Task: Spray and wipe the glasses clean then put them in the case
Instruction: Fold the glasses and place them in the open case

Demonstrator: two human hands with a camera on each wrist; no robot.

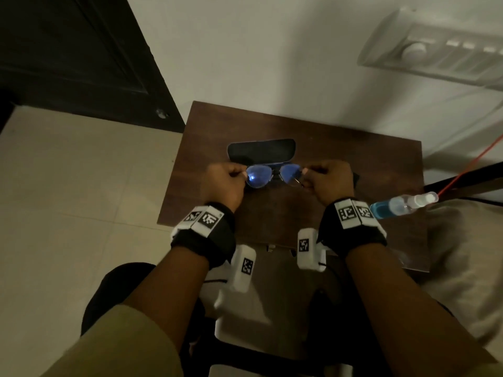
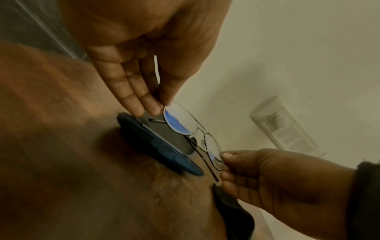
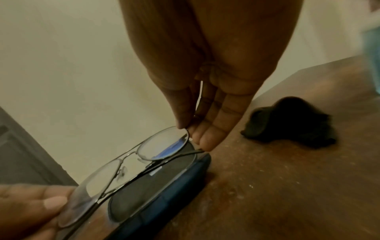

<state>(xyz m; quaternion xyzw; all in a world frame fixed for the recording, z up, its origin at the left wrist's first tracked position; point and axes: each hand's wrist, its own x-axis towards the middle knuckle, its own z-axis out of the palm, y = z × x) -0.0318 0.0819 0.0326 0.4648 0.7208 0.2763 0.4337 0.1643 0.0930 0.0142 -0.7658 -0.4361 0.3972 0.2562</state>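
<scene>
Room: a pale wall is running behind the bench, with a white switch panel mounted on it; a dark door is standing to the left, pale floor tiles are showing below it, and a red cord is trailing in from the right.

Bench: the dark wood bench is carrying the open case, a crumpled dark cloth lying just right of the case, and a spray bottle of blue liquid lying on its side near the right edge. Pale specks, perhaps droplets, are dotting the wood.

Case: the blue case is lying open, lid back, its dark lining facing up.

Glasses: the thin metal glasses are being held with temples folded just above the near edge of the case, not yet inside it.

Left grip: the left hand is pinching the outer rim of one lens between thumb and fingertips.

Right grip: the right hand is pinching the opposite rim the same way.

Risk, smudging: fingertips are sitting at the lens edges, so I judge fresh prints likely if they creep inward.

Risk, bending: the frame looks fine and springy; uneven lowering could twist it or catch a temple tip on the case rim.

Risk, closing: a temple sticking out could get nipped by the lid.
</scene>
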